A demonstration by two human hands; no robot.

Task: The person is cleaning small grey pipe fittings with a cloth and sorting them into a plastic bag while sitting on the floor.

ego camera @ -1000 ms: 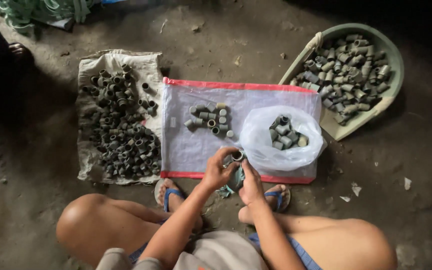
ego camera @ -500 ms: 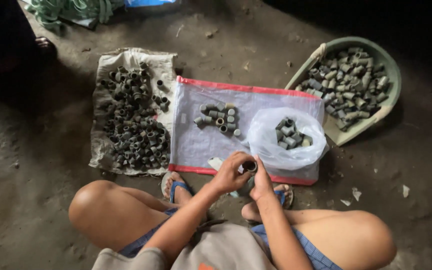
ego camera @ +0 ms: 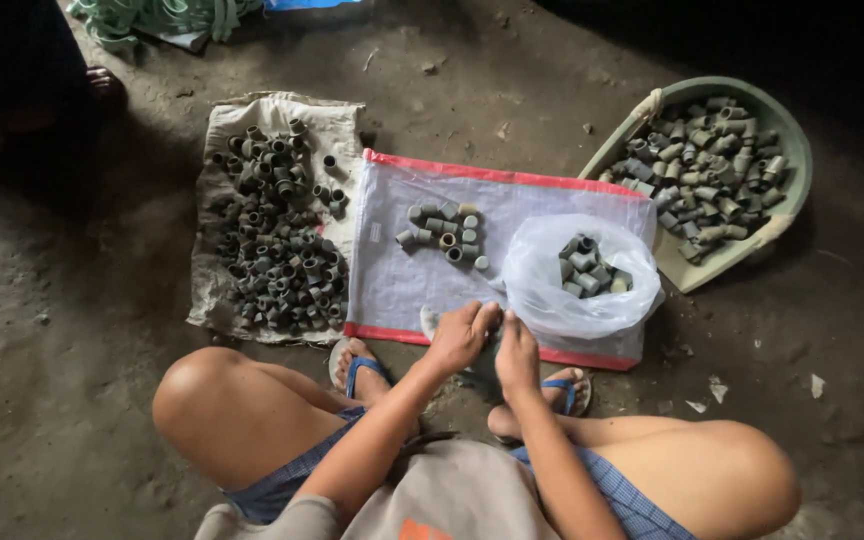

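Note:
My left hand [ego camera: 460, 338] and my right hand [ego camera: 517, 355] are pressed together over the front edge of a white woven sheet [ego camera: 402, 285] with red borders. The left fingers curl around a small pipe fitting that is mostly hidden. The right hand grips a greenish cloth [ego camera: 488, 358] against it. A small group of grey fittings [ego camera: 442, 238] lies on the sheet just beyond my hands. A clear plastic bag [ego camera: 567, 305] with several fittings inside sits right of them.
A burlap cloth [ego camera: 214, 300] on the left carries a heap of dark fittings [ego camera: 277, 245]. A green basin [ego camera: 797, 150] at the far right is full of grey fittings. Green straps [ego camera: 152, 15] lie at the top left. I squat on a dirt floor in blue sandals [ego camera: 357, 370].
The dark fitting, held up in plain sight between my fingers before, is now covered as both hands close together lower down. The view has shifted slightly to the left.

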